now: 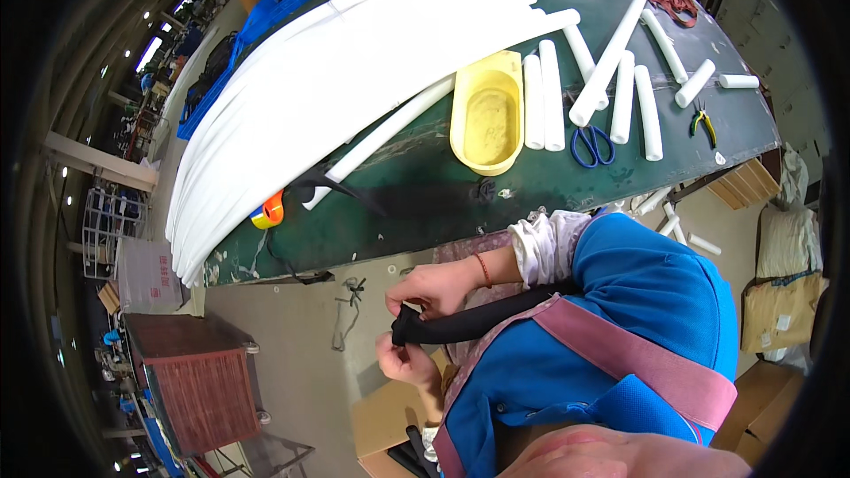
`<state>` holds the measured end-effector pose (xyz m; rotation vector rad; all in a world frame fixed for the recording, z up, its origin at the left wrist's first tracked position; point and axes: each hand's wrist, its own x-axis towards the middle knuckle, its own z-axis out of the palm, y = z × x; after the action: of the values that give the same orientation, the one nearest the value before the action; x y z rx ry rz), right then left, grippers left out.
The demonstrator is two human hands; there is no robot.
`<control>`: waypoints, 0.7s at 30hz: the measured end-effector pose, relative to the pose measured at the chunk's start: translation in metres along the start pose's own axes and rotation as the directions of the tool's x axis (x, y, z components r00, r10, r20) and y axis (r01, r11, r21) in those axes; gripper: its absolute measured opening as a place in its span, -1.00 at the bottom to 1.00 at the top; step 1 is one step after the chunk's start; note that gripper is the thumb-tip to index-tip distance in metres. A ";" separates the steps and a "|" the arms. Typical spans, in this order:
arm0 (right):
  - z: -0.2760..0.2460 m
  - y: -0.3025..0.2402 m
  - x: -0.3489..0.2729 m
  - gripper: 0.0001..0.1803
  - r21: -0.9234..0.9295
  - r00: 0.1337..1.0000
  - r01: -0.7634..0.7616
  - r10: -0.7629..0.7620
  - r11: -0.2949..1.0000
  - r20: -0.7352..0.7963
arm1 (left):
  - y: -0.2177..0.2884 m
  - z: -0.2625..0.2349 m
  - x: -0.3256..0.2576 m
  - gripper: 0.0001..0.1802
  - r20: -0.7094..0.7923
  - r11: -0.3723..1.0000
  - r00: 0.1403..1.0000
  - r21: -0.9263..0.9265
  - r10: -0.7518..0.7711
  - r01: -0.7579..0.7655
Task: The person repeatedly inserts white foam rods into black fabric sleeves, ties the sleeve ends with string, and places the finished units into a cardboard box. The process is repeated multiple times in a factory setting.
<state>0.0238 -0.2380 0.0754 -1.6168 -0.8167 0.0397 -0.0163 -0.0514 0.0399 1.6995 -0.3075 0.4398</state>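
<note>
A long black tube (pixel 482 319), its surface like cloth, lies along my right forearm and across my chest. Its near end runs up under the blue sleeve. At the other end, black material is bunched and folded over. My right hand (pixel 440 289), with a red string on the wrist, pinches this bunched end from the table side. My left hand (pixel 405 361) grips the same end from below, with thumb and fingers closed on it. Both hands are held in front of the body, off the table. What is inside the tube's end is hidden by the fingers.
Long white foam tubes (pixel 336 80) cover much of the green table (pixel 398 230). Also on it are a yellow tub (pixel 487 159), short white tubes (pixel 622 97), blue-handled scissors (pixel 591 149), pliers (pixel 702 126) and orange tape (pixel 270 211). An open cardboard box (pixel 381 416) stands below my left hand.
</note>
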 end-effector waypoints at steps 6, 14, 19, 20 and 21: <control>0.006 0.020 -0.013 -0.75 -0.026 0.992 -0.016 0.013 1.000 -0.128 | -0.001 -0.001 -0.004 -0.80 0.202 0.926 0.945 -0.225 -0.259 0.302; 0.021 0.028 -0.010 -0.81 0.024 0.968 -0.003 0.009 1.000 -0.250 | 0.009 -0.020 0.032 -0.54 0.426 0.947 0.875 0.111 0.228 -0.301; 0.007 0.000 0.000 -0.86 0.242 0.958 -0.186 0.231 0.952 -0.172 | -0.001 -0.011 0.025 -0.59 0.270 0.991 0.957 -0.109 0.105 -0.078; 0.006 0.001 -0.001 -0.87 0.278 0.955 -0.183 0.237 0.943 -0.176 | -0.003 -0.004 0.022 -0.59 0.233 0.981 0.971 -0.192 0.050 -0.005; 0.006 0.000 -0.001 -0.86 0.303 0.951 -0.198 0.258 0.932 -0.173 | -0.002 0.002 0.017 -0.60 0.175 0.968 0.985 -0.248 -0.003 0.047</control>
<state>0.0204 -0.2332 0.0734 -1.4079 -0.4329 0.1432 -0.0004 -0.0523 0.0456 1.4927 -0.4490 0.2226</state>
